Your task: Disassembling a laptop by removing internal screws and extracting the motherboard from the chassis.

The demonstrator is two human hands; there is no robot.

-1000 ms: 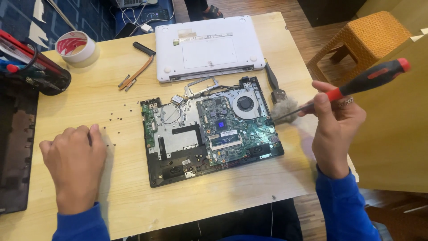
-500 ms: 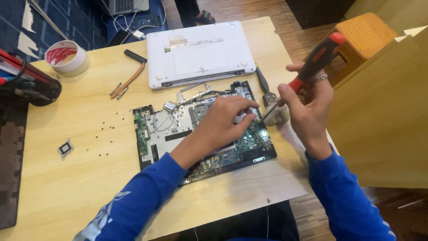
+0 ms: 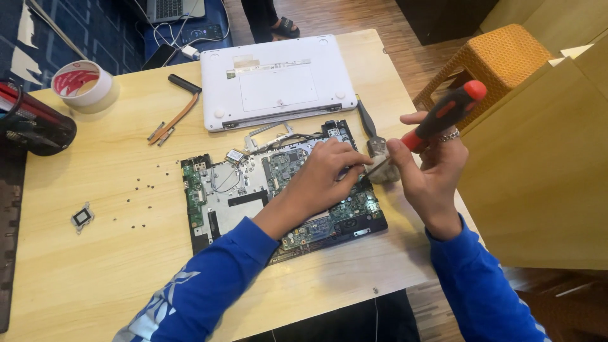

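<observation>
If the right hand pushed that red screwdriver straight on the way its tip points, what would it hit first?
Probably the left hand's fingertips, which sit right at the tip of the screwdriver held by the right hand. Just beneath them lies the laptop's circuit board; depth is hard to judge.

Left arm in a blue sleeve reaches from the lower left diagonally up and right over the open laptop base (image 3: 221, 196), forearm bare from the cuff. Left hand (image 3: 323, 177) lies palm down over the right half of that base, fingers curled, fingertips (image 3: 354, 161) pinched together near its right edge. Right arm, same blue sleeve, rises from the lower right, just off the base's right edge. Right hand (image 3: 430, 168) is upright, wrist bent, fingers wrapped round the handle of a red and black screwdriver (image 3: 446, 114), ring on one finger. The two hands sit close together, fingertips nearly meeting.
</observation>
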